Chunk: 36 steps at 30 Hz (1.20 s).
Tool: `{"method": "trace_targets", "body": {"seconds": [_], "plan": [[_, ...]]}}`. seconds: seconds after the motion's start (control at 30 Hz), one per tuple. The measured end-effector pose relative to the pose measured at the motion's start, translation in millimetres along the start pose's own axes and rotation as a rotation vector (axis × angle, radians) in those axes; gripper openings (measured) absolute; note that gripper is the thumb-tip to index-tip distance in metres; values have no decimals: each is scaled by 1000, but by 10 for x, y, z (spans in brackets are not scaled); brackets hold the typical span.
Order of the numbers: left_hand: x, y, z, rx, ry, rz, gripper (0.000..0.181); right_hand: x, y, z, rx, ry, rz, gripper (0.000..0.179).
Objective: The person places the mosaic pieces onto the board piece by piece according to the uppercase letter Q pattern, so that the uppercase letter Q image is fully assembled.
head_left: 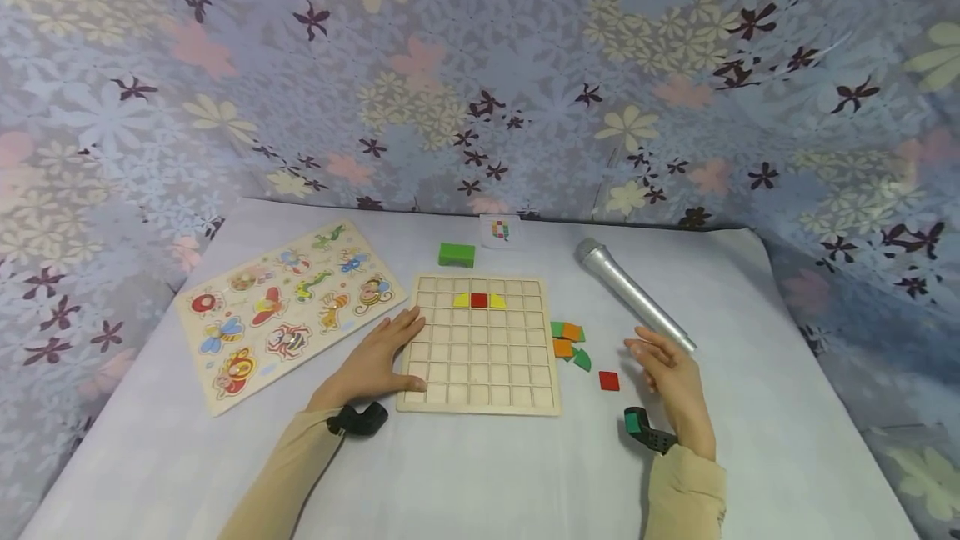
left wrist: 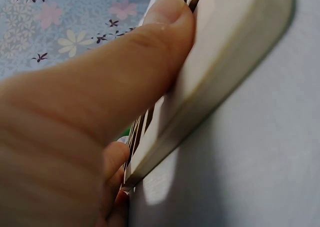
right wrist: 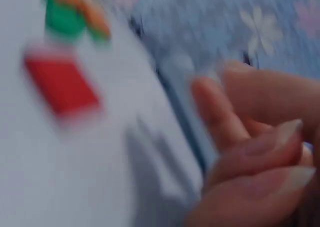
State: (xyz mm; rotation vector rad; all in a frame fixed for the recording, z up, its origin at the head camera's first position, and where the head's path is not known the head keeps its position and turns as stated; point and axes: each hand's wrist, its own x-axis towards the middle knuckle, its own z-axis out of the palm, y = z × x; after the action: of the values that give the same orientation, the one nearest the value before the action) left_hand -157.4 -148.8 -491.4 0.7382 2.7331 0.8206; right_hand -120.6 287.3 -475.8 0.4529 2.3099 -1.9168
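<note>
A square wooden grid board [head_left: 480, 354] lies flat on the table. Near its top, a red square tile [head_left: 479, 300] sits between two yellow tiles [head_left: 498, 301] with curved edges. My left hand [head_left: 375, 359] rests along the board's left edge, its thumb [left wrist: 150, 47] lying on the rim near the lower left corner. To the right of the board, my right hand [head_left: 672, 377] hovers over the table with loosely bent fingers, and nothing shows in its grasp. Close by lies a loose red square tile [head_left: 609, 381], blurred in the right wrist view.
Orange tiles [head_left: 563, 348] and green tiles [head_left: 582, 360] are heaped beside the board's right edge. A silver microphone [head_left: 637, 297] lies behind my right hand. An insect puzzle board [head_left: 288, 307] is at left. A green block [head_left: 457, 254] and a clear patterned piece [head_left: 500, 231] stand behind.
</note>
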Motion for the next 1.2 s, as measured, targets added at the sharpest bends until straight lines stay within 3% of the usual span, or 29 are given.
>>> {"method": "trace_targets", "body": {"seconds": [0.13, 0.27, 0.6, 1.03, 1.2], "plan": [[3, 8, -7, 5, 8, 2, 99, -71, 118, -168, -226, -163, -47, 51], [18, 22, 12, 9, -8, 14, 99, -76, 145, -179, -300, -272, -106, 55], [-1, 4, 1, 9, 7, 22, 99, 74, 104, 68, -437, -104, -165, 38], [13, -4, 17, 12, 0, 23, 100, 91, 49, 163, -470, -96, -129, 32], [18, 5, 13, 3, -1, 15, 100, 102, 60, 166, -411, -80, -78, 29]]}}
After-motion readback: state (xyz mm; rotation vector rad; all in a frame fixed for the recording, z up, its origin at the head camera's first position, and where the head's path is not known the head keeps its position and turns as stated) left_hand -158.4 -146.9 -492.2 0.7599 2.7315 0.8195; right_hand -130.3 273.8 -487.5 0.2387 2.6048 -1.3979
